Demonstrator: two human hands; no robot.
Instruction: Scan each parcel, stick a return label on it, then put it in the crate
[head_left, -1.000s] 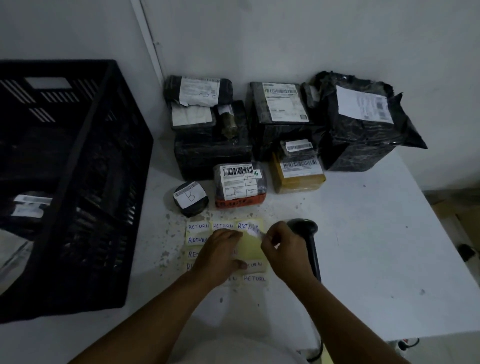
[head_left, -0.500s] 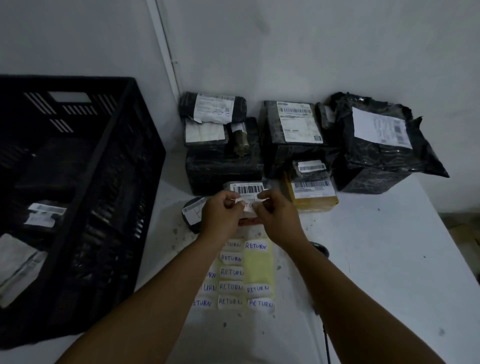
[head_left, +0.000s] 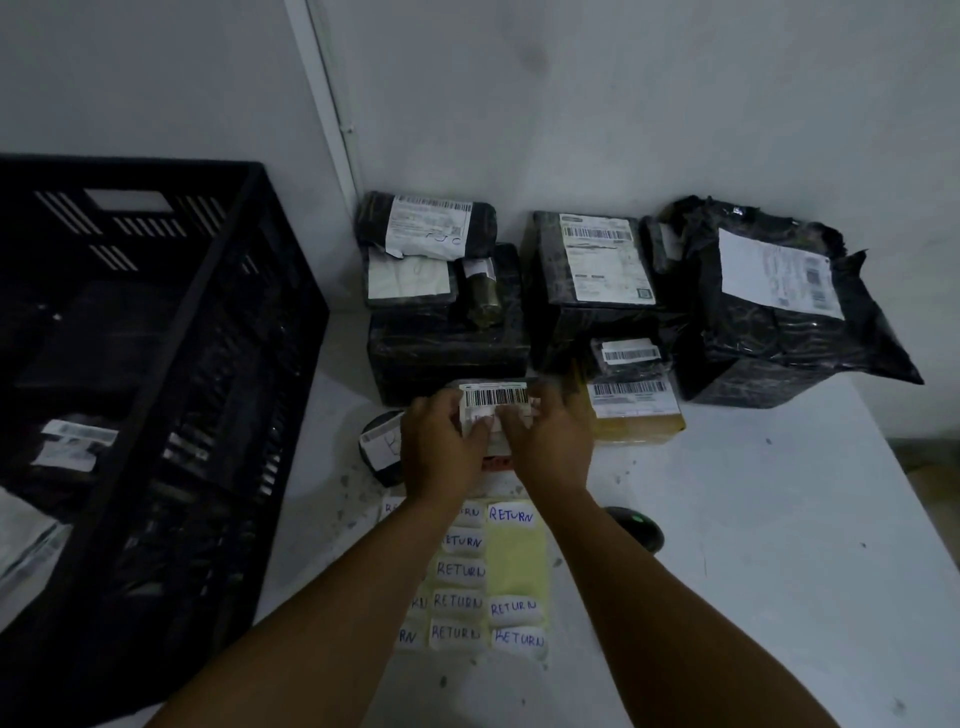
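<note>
Both hands, left hand (head_left: 441, 447) and right hand (head_left: 550, 441), press a return label (head_left: 485, 418) with curled fingertips onto a small parcel (head_left: 498, 397). The parcel sits mid-table (head_left: 779, 519), with the label sheet (head_left: 514, 561) toward the near edge.

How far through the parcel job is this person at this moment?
Done: at least one labelled parcel already lies in the black crate.
In hand: left hand and right hand press a white label onto the small parcel with the barcode.
Left: about eight parcels, including the round one and the yellow one, wait on the table; RETURN stickers remain on the sheet.
</note>
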